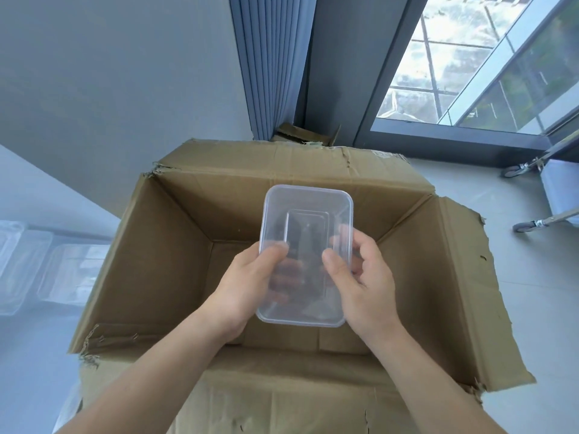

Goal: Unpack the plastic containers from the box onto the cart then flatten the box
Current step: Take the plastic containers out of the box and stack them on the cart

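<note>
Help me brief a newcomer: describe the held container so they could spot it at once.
Find the large open brown cardboard box on the grey floor. Over its open inside, the left hand and right hand grip a clear rectangular plastic container with rounded corners. Unlike the blurred clear containers at the left edge, it is held up over the box.

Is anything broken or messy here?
Yes. The cardboard box has ragged, torn flap edges at its left corners, and its right flap has small holes. The clear container in the left hand and right hand looks whole.
</note>
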`<control>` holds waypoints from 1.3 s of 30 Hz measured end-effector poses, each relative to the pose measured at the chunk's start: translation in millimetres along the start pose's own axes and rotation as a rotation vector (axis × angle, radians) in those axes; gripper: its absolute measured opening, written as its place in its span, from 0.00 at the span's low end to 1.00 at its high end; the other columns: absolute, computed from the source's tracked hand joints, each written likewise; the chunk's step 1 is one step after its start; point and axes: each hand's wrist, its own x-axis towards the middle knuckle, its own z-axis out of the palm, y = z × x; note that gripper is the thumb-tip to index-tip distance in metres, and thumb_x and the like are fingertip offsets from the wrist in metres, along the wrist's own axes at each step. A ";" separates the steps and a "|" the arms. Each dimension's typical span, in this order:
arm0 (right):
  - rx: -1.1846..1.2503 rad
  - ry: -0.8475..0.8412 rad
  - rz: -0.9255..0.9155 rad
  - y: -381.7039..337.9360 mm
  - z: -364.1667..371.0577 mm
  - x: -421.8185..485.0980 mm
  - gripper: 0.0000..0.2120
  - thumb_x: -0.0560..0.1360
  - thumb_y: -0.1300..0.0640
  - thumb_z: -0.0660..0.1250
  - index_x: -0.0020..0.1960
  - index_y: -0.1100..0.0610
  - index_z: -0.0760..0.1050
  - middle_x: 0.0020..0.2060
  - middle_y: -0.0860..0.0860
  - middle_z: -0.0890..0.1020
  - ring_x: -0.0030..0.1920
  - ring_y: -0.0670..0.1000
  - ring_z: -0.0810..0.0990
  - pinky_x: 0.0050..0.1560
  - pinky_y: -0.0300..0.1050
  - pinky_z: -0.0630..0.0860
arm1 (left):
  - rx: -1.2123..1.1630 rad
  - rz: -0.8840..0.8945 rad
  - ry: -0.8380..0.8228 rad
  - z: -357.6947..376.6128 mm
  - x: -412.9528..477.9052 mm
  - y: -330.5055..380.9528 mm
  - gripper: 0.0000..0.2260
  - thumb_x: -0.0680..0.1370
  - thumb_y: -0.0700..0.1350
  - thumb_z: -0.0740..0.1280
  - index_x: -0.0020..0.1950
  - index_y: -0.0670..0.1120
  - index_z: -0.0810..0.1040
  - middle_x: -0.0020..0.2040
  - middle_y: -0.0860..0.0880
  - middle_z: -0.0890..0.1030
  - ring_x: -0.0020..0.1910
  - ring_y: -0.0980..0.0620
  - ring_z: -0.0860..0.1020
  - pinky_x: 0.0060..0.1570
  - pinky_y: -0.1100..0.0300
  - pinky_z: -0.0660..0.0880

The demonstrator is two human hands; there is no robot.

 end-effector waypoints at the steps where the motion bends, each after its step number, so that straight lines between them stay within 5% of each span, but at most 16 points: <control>1: 0.040 0.006 -0.009 -1.1 0.4 0.3 0.08 0.79 0.52 0.66 0.57 0.47 0.75 0.45 0.41 0.84 0.44 0.44 0.82 0.43 0.36 0.77 | -0.049 -0.008 0.021 -1.2 -1.3 -1.6 0.16 0.76 0.53 0.65 0.57 0.44 0.81 0.50 0.42 0.85 0.49 0.39 0.84 0.53 0.37 0.79; 4: 0.003 0.114 0.036 10.2 -5.4 13.8 0.12 0.80 0.49 0.60 0.51 0.52 0.80 0.43 0.48 0.85 0.41 0.47 0.82 0.41 0.41 0.78 | -0.096 -0.002 0.118 -7.3 -2.3 -5.8 0.11 0.81 0.48 0.65 0.54 0.41 0.80 0.46 0.40 0.85 0.42 0.37 0.84 0.39 0.47 0.79; 6: -0.187 0.149 0.172 30.5 -14.4 35.7 0.11 0.80 0.47 0.63 0.54 0.52 0.80 0.46 0.48 0.85 0.47 0.48 0.83 0.49 0.47 0.77 | -0.085 0.012 0.155 -11.0 -2.3 -7.4 0.11 0.82 0.47 0.63 0.53 0.41 0.79 0.45 0.41 0.85 0.41 0.37 0.84 0.33 0.52 0.77; 9: -0.739 -0.023 0.456 78.2 -33.8 69.8 0.22 0.79 0.47 0.65 0.68 0.58 0.73 0.61 0.55 0.80 0.61 0.56 0.78 0.53 0.45 0.71 | -0.092 0.026 0.168 -13.5 2.5 -6.8 0.11 0.83 0.48 0.62 0.52 0.42 0.79 0.45 0.40 0.85 0.39 0.40 0.84 0.30 0.55 0.77; 12: -1.036 -0.176 0.662 129.5 -46.4 86.4 0.27 0.77 0.44 0.65 0.68 0.62 0.70 0.60 0.60 0.77 0.57 0.59 0.78 0.46 0.44 0.71 | -0.075 0.040 0.189 -14.6 12.1 -5.3 0.11 0.83 0.48 0.62 0.53 0.41 0.78 0.44 0.42 0.85 0.37 0.43 0.83 0.30 0.55 0.77; 17: -1.160 -0.152 0.760 172.3 -43.9 85.8 0.37 0.74 0.41 0.68 0.72 0.64 0.60 0.68 0.61 0.68 0.65 0.63 0.72 0.58 0.52 0.73 | -0.021 0.086 0.198 -12.0 26.1 -1.2 0.10 0.84 0.48 0.60 0.55 0.44 0.77 0.45 0.43 0.84 0.38 0.41 0.85 0.32 0.53 0.78; 21: -1.155 -0.150 0.770 187.3 -41.1 83.7 0.46 0.72 0.41 0.70 0.75 0.64 0.50 0.71 0.61 0.64 0.67 0.63 0.71 0.58 0.54 0.73 | 0.003 0.098 0.199 -9.7 31.5 0.9 0.10 0.84 0.46 0.59 0.54 0.44 0.78 0.45 0.41 0.84 0.37 0.42 0.84 0.35 0.50 0.79; 25: -1.132 -0.156 0.817 197.9 -43.1 86.0 0.55 0.68 0.37 0.74 0.76 0.66 0.48 0.68 0.61 0.71 0.63 0.61 0.75 0.51 0.50 0.75 | -0.013 0.083 0.225 -10.1 35.2 -1.3 0.09 0.84 0.46 0.59 0.54 0.44 0.78 0.45 0.41 0.84 0.37 0.44 0.84 0.34 0.51 0.79; 33: -1.091 -0.178 0.761 191.3 -51.0 94.7 0.38 0.67 0.37 0.75 0.64 0.61 0.68 0.56 0.56 0.79 0.48 0.55 0.79 0.36 0.43 0.71 | -0.015 0.072 0.235 -5.4 34.5 -0.9 0.09 0.84 0.47 0.60 0.54 0.46 0.78 0.47 0.41 0.84 0.37 0.45 0.84 0.34 0.52 0.79; 39: -0.833 -0.184 0.723 171.5 -55.8 93.0 0.22 0.73 0.46 0.73 0.59 0.58 0.72 0.50 0.52 0.79 0.44 0.52 0.78 0.39 0.42 0.73 | -0.015 0.099 0.263 -1.7 22.3 4.8 0.09 0.84 0.49 0.60 0.57 0.47 0.77 0.48 0.44 0.85 0.39 0.46 0.85 0.35 0.53 0.79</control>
